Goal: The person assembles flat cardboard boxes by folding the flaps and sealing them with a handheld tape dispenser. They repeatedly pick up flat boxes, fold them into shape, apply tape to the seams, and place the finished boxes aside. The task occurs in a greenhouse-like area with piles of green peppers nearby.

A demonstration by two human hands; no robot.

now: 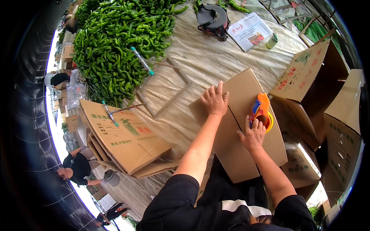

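A brown cardboard box (239, 154) lies in front of me with its two flaps folded in and meeting at a dark seam. My left hand (215, 101) presses on the flaps near the far end of that seam, fingers stretched and holding nothing. An orange and blue tape dispenser (262, 103) with a yellow-edged roll rests on the right flap. My right hand (254, 135) is closed on its near end, with fingers at the roll. Whether any tape is stuck on the seam I cannot tell.
Green peppers (115, 50) form a large heap at far left. Flattened cartons (127, 140) lean at left beside a folding stool frame (165, 86). Open boxes (304, 77) crowd the right. A cap-like dark item (212, 18) and a newspaper (249, 31) lie beyond. A co-worker (79, 167) holds a bucket.
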